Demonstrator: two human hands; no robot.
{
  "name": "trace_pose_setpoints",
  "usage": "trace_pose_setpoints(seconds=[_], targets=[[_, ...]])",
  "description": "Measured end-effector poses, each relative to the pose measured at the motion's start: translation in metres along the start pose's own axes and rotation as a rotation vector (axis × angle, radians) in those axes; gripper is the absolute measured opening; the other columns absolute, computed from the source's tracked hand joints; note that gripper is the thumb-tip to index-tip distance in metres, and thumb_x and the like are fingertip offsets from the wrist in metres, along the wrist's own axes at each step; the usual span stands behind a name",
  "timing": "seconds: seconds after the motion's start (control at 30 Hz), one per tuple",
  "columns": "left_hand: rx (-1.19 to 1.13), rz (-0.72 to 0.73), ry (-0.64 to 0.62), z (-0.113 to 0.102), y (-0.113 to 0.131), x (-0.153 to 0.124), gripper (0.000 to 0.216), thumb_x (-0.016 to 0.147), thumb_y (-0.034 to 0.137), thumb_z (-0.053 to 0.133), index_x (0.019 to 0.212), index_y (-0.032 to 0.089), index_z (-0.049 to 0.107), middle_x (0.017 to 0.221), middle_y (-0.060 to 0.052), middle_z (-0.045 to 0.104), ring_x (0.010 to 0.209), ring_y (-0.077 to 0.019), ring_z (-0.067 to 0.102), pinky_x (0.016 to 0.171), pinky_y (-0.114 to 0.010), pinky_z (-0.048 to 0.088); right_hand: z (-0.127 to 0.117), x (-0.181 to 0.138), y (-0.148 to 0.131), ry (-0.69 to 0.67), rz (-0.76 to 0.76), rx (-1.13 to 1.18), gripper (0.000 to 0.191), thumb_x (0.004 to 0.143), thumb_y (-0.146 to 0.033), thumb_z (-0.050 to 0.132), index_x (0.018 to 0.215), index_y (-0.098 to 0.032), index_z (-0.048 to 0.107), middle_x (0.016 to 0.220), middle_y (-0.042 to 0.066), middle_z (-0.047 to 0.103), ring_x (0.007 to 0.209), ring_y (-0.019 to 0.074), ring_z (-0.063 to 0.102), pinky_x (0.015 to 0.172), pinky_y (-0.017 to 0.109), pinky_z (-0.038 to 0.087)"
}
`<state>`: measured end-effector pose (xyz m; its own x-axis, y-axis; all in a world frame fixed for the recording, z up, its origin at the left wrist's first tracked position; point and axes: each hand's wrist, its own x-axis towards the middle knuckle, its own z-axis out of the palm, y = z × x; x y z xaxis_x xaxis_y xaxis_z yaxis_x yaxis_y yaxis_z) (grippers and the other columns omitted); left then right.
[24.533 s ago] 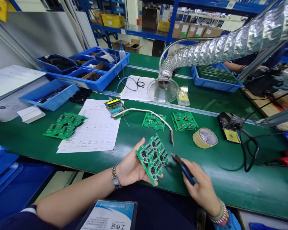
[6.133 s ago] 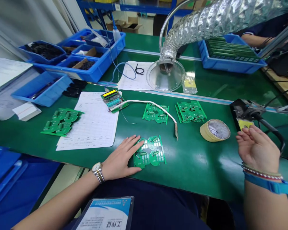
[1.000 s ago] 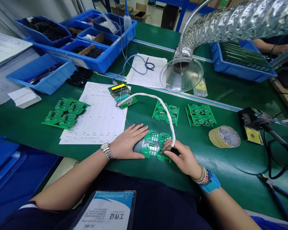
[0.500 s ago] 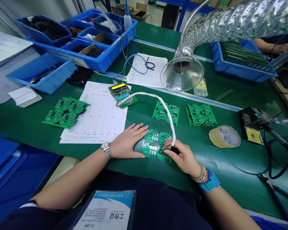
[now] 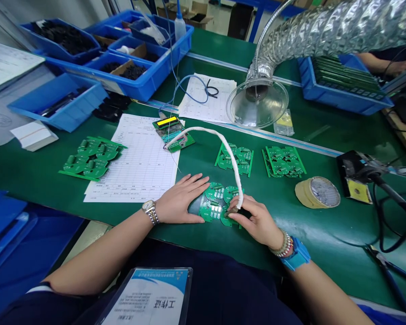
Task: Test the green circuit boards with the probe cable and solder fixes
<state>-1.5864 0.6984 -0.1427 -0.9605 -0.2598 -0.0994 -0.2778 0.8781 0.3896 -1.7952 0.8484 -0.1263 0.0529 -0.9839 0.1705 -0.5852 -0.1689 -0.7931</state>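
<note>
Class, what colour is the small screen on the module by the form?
The small screen is yellow, seen best in the head view.

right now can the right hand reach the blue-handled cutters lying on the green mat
Probably yes, once it lets go: the right hand holds the white sleeved cable, and only green mat and a black cord lie before the blue-handled cutters.

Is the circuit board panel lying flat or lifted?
Flat: the circuit board panel lies on the green bench mat, the left hand against its edge.
</note>
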Motion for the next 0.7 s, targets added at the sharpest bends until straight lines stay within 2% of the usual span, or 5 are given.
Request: trace_pose_setpoints(seconds=[0.23, 0.53, 0.7], targets=[[0.000, 0.001, 0.004, -0.0006, 0.0002, 0.0001, 0.094, 0.070, 0.074, 0.045, 0.143, 0.020, 0.019, 0.149, -0.008, 0.018, 0.137, -0.0287, 0.013, 0.111, -0.046, 0.011, 0.0011, 0.0022, -0.0036, 0.018, -0.004, -0.053, 0.006, 0.084, -0.026, 0.056, 0.082, -0.021, 0.057, 0.078, 0.005, 0.063, 0.079, 0.0186, 0.057, 0.073, 0.033, 0.046], [-0.001, -0.002, 0.004, -0.0012, 0.0015, 0.0007, 0.096, 0.069, 0.076, 0.045, 0.142, 0.017, 0.021, 0.148, -0.009, 0.020, 0.137, -0.0286, 0.014, 0.111, -0.046, 0.012, 0.0011, 0.0019, -0.0023, -0.001, 0.013, -0.059, 0.006, 0.085, -0.026, 0.055, 0.083, -0.021, 0.057, 0.079, 0.005, 0.062, 0.079, 0.0188, 0.056, 0.073, 0.033, 0.045], [-0.020, -0.003, 0.014, -0.0009, 0.0005, 0.0001, 0.101, 0.067, 0.077, 0.046, 0.142, 0.017, 0.018, 0.148, -0.010, 0.022, 0.137, -0.0280, 0.015, 0.112, -0.046, 0.013, 0.0018, 0.0017, -0.0018, 0.003, 0.000, -0.064, 0.007, 0.085, -0.026, 0.054, 0.083, -0.020, 0.057, 0.079, 0.005, 0.062, 0.078, 0.0188, 0.056, 0.072, 0.033, 0.045]])
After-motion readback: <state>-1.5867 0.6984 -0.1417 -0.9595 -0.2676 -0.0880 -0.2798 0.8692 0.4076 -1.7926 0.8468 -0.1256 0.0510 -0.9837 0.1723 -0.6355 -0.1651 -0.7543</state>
